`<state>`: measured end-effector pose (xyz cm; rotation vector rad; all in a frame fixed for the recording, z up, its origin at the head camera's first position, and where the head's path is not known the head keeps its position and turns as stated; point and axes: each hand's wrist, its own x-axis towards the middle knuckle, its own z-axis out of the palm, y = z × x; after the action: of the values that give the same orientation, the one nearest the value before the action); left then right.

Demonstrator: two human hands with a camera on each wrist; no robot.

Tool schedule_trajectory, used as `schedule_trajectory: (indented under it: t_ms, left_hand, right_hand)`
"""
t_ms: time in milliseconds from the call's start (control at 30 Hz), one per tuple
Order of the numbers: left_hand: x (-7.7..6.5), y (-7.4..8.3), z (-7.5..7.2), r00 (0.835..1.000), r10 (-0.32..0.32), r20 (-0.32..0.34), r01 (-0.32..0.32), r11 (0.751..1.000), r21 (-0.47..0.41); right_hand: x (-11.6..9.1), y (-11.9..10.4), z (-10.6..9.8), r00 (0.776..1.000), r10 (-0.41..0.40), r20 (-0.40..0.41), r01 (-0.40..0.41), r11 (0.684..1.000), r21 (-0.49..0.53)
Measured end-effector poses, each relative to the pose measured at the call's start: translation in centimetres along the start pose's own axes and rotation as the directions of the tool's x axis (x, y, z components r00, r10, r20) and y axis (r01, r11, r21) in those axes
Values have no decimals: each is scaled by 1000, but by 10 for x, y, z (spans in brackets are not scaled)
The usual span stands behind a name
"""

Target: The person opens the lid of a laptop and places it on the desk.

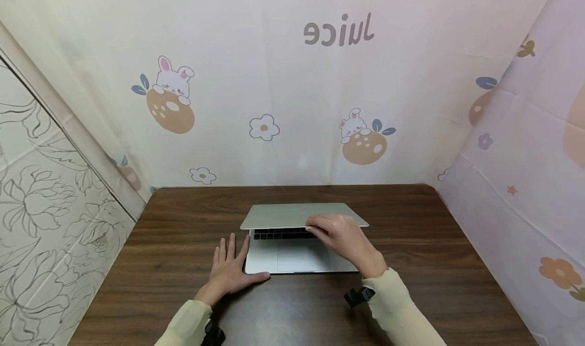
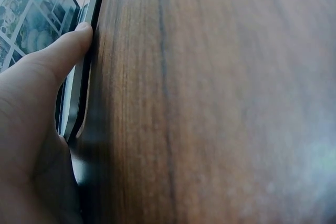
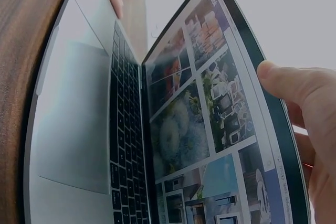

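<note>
A silver laptop (image 1: pixel 262 259) lies on the wooden table with its lid (image 1: pixel 279 215) tilted partly up over the keyboard (image 1: pixel 274 236). My right hand (image 1: pixel 343 237) pinches the lid's front edge between thumb and fingers; in the right wrist view the thumb (image 3: pixel 270 74) presses on the screen's dark border. Lit pictures in a grid fill the screen (image 3: pixel 218 129), above the keys and trackpad (image 3: pixel 76 124). At the base's front left corner, my left hand (image 1: pixel 228 272) rests with fingers spread along the side and thumb (image 2: pixel 65 51) at the front edge.
Brown wood table (image 1: pixel 192 219) extends around the laptop. A patterned white curtain (image 1: pixel 274 82) hangs behind it, with more cloth (image 1: pixel 516 183) on the right and a floral-patterned panel (image 1: pixel 45 209) on the left. Black wrist cameras (image 1: pixel 358 296) sit at both sleeves.
</note>
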<state>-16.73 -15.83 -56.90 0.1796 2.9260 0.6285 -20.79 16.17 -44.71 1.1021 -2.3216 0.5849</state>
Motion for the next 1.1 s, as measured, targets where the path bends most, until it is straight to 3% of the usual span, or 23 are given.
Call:
schedule_trajectory:
  t_ms: [400, 600, 900, 1100]
  left_hand:
    - [1, -1, 1, 1000, -5, 6, 5, 1000, 7]
    - [-1, 3, -6, 999, -8, 32, 8, 1000, -1]
    - [-3, 8, -10, 998, -22, 61, 19, 999, 36]
    - [-2, 6, -9, 999, -12, 46, 11, 1000, 7]
  right_hand:
    - [5, 5, -3, 1000, -28, -9, 28, 1000, -3]
    - [11, 7, -6, 1000, -26, 6, 26, 1000, -4]
    - [18, 12, -9, 1000, 12, 22, -12, 1000, 0]
    - [25, 14, -12, 998, 41, 41, -41, 999, 7]
